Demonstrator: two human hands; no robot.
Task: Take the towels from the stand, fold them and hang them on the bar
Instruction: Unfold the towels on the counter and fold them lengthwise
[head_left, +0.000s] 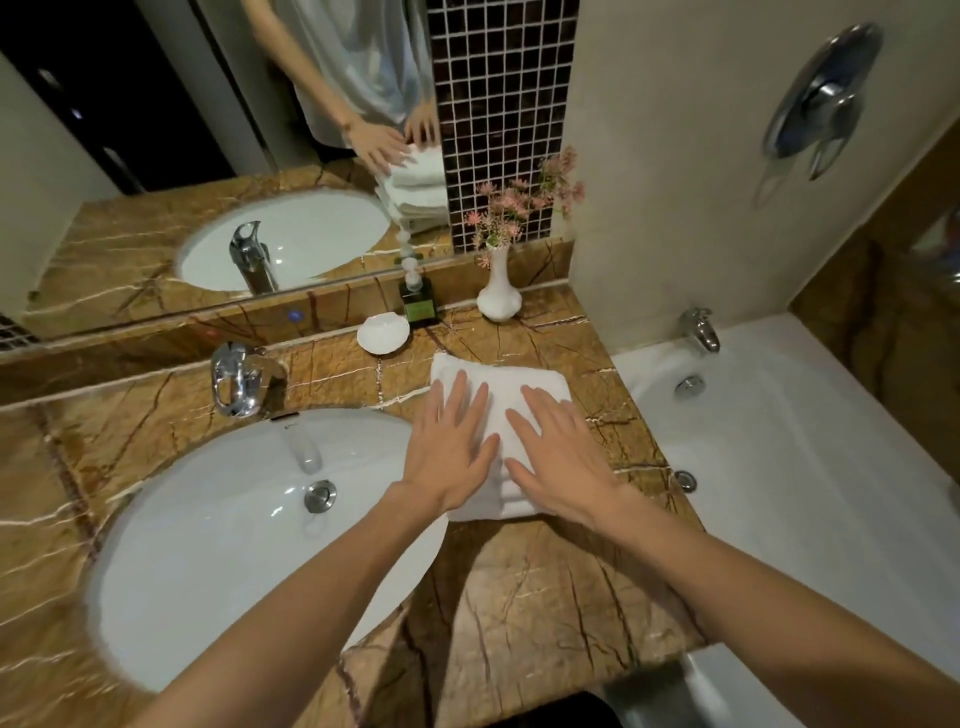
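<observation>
A stack of folded white towels lies on the brown marble counter, just right of the sink. My left hand lies flat on the stack's left half with fingers spread and straight. My right hand presses flat on its right half, fingers straight too. Both palms cover the near part of the towels; the far edge and the layered front edge show. No towel bar or stand is in view.
A white oval sink with a chrome tap sits left of the towels. Behind them stand a white shell dish, a dark soap bottle and a white vase of pink flowers. A bathtub borders the counter on the right. The mirror runs along the back.
</observation>
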